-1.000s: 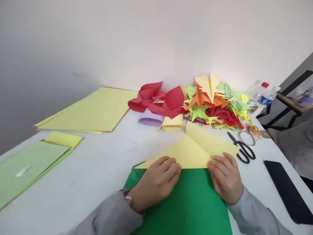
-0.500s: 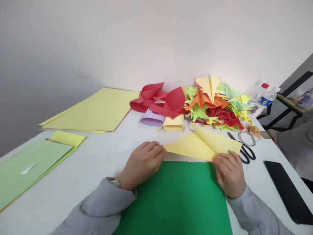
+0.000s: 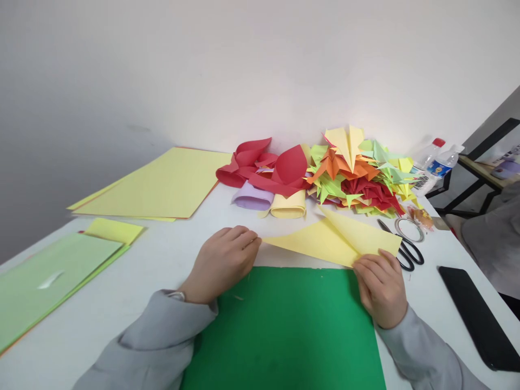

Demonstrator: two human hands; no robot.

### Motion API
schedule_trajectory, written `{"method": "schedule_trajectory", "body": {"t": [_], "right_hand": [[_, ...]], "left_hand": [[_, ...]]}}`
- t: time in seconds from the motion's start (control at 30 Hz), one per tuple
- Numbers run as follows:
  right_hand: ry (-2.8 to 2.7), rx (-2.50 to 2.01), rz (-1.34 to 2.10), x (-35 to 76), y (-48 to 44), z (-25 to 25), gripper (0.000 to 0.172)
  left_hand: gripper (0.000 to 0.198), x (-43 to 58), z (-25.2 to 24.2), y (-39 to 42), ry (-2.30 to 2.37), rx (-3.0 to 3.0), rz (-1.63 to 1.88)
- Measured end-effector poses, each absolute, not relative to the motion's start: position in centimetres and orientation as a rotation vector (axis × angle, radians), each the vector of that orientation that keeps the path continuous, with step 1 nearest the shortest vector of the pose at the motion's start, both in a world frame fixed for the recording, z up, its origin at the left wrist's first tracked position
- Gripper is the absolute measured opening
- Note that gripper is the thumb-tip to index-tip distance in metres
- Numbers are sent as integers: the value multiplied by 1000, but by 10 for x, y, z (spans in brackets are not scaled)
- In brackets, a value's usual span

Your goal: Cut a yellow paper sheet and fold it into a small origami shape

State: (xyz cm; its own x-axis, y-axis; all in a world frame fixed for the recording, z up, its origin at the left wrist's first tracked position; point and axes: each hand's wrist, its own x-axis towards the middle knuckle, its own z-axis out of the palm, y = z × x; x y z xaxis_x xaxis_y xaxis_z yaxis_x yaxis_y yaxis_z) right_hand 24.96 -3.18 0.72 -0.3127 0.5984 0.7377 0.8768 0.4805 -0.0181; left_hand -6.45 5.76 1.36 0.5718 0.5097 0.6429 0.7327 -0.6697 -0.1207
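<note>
Presently, right hand (image 3: 382, 287) pinches folded pale-yellow paper sheet (image 3: 319, 239); left hand (image 3: 222, 262) curled at its pointed end, grip indeterminable.

- No word, brand or number can be read clearly.
- Clear bottle (image 3: 452, 156) with the white cap: a blue label (image 3: 439, 169) with a pale mark, its print too small to read.
- White label (image 3: 423, 181) beside the bottle: fine dark print, illegible.
- Shelf (image 3: 480, 170) at far right: dark lettering on a white item (image 3: 506, 156), too blurred to make out.
</note>
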Motion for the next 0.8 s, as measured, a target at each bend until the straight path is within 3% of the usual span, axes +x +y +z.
{"method": "schedule_trajectory", "body": {"t": [0.3, 0.8], "right_hand": [[-2040, -1202, -523, 249, -32, 8, 19], [-2080, -1254, -543, 251, -26, 4, 12]], "left_hand": [[24, -69, 14, 60, -939, -2309, -604], [21, -53, 15, 49, -806, -2453, -766]]}}
